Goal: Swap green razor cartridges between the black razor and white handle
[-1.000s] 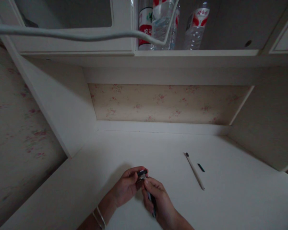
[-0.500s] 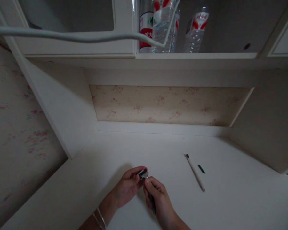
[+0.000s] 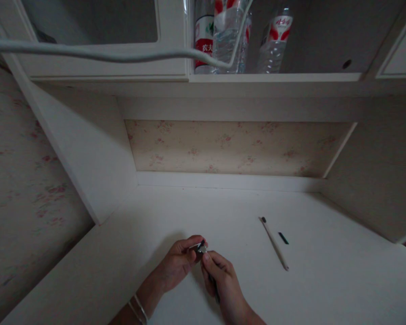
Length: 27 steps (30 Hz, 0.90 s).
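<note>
White desk (image 3: 155, 207). Shelf (image 3: 307, 77) above, bearing clear bottles (image 3: 275, 49), red-and-white labels. Left hand (image 3: 174, 266), fingertips pinched on metal head of dark-handled tool (image 3: 202, 248). Right hand (image 3: 223, 275), just beside left, closed around handle; tool between both, over near part of desk. Pale slender rod (image 3: 274, 243), dark-tipped, lying to right. Dark green strip (image 3: 283, 238) near rod, not touching.

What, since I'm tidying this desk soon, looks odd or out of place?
Mainly the white cord-like length: it crosses in front of the cabinet and bends sharply before a bottle. No spill shows on the desk.
</note>
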### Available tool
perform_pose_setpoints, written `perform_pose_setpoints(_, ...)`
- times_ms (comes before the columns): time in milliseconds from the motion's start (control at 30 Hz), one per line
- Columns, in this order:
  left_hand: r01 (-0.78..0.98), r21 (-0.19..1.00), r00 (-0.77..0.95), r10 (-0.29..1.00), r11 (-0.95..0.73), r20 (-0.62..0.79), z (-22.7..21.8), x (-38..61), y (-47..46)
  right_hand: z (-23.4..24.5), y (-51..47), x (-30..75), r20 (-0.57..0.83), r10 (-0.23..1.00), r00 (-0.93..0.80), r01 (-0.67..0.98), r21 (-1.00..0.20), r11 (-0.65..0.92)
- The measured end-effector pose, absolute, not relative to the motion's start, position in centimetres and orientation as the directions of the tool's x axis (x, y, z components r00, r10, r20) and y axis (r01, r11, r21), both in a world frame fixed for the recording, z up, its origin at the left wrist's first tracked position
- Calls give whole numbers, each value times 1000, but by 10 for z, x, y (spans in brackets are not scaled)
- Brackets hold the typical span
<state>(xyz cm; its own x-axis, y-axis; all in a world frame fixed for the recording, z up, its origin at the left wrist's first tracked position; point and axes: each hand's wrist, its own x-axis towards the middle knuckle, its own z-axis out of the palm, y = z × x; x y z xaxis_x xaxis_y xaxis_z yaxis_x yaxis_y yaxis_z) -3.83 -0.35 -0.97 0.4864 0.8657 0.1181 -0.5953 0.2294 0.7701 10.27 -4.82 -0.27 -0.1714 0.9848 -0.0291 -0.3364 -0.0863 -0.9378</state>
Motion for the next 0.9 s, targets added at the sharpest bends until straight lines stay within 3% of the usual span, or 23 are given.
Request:
perform_pose_setpoints(133,-554,812,472,873,183,125,-10,-40,-4,0,-48,103,-55,983,-177,-375,-919,-119)
perform_pose_setpoints(333,-553,813,456,882,181,114,-14,-42,-4,4,-43,107,-107,936,-334,-442,-860,-256)
perform_pose_setpoints(500,-540,818,476,873,197,103,-11,-43,-4,1,-43,110,-60,912,-407,-503,-818,-278)
perform_pose_setpoints(900,-476,861,572,806,177,151,-8,-51,-4,-2,-46,113,-105,847,-521,-497,-770,-401)
